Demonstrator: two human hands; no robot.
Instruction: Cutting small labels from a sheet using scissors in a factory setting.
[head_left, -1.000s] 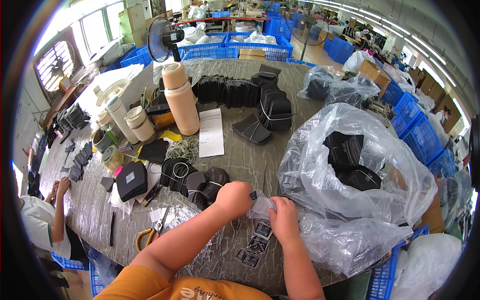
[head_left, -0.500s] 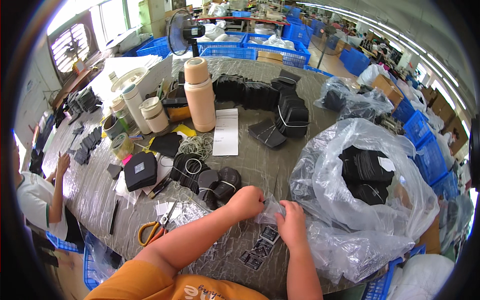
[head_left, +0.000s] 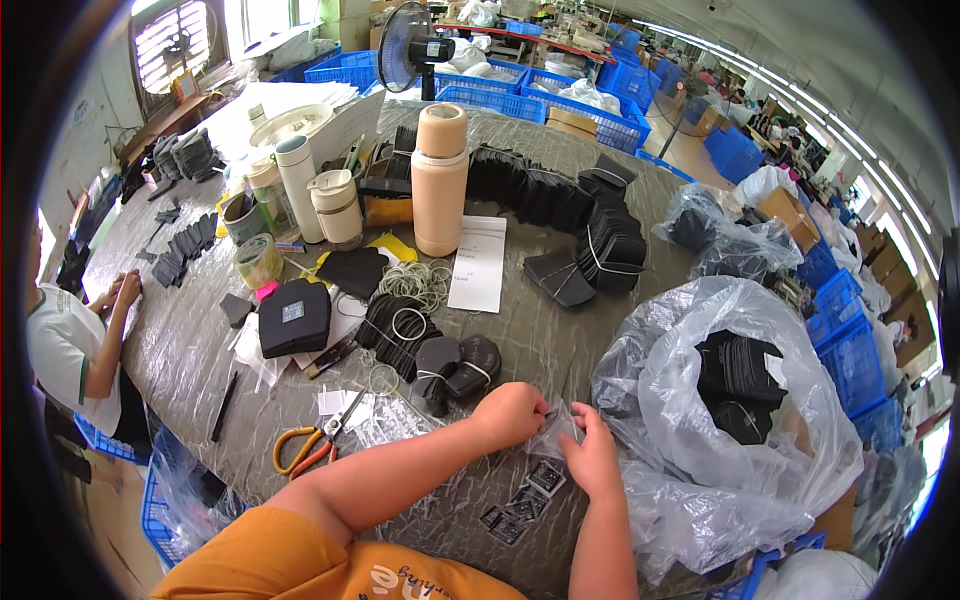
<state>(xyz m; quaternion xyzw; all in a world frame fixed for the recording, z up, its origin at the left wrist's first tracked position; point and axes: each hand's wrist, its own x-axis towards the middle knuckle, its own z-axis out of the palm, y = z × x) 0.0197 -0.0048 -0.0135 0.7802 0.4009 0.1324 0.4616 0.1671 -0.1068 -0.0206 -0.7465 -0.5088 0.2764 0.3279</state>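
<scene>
A small clear plastic bag [head_left: 550,434] is stretched between my two hands, low over the table. My left hand [head_left: 508,414] is closed, pinching the bag's left side. On its other side my right hand [head_left: 592,452] grips the bag between thumb and fingers. Just below the bag lie several small square black cards [head_left: 525,502] with pale print, partly overlapping. Left of my left hand are bundled stacks of black pieces [head_left: 473,365], tied with bands. Scissors with orange handles [head_left: 318,436] rest beside a pile of flat clear bags [head_left: 395,420], close to my left forearm.
A large open plastic sack [head_left: 650,400] holding black pieces stands at the right. A peach thermos [head_left: 440,185], cups, a white paper sheet [head_left: 478,265] and more black stacks [head_left: 610,245] occupy the table's far side. Another person [head_left: 75,345] works at the left edge.
The view has shifted, so the table things appear farther right. Both my hands still hold the clear bag, with small finger movements. The other person's hands are lower.
</scene>
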